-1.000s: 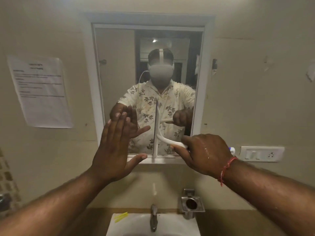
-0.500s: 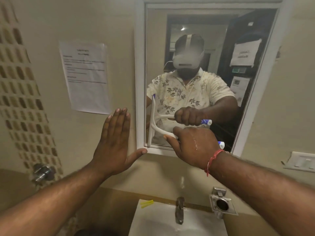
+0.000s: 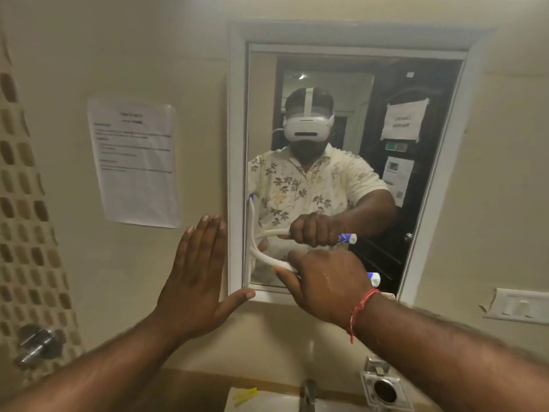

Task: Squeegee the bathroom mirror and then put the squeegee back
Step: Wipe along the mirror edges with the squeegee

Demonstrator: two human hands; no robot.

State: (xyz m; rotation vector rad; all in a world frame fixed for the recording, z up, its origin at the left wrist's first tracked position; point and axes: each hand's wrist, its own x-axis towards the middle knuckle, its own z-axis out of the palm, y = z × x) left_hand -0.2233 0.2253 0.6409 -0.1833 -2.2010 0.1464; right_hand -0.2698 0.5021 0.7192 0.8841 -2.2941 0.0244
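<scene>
- Squeegee [image 3: 261,257] blade has been drawn across the mirror [image 3: 341,173] to its left edge; this stroke is judged finished.
- Its handle is gripped by the right hand [image 3: 323,283].
- Left hand [image 3: 193,278], flat with fingers together, has been shifted off the glass to beside the frame.
- Tap [image 3: 307,394] and sink [image 3: 267,404] are seen below; the glass is not blocked.

Glossy mirror [image 3: 353,173], smooth plastic squeegee [image 3: 265,257]

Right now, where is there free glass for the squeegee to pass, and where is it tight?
Free: the mirror glass from the squeegee at its left edge across to its right edge, above the right hand. Tight: the lower left corner, where squeegee, right hand and left hand crowd together.
</scene>
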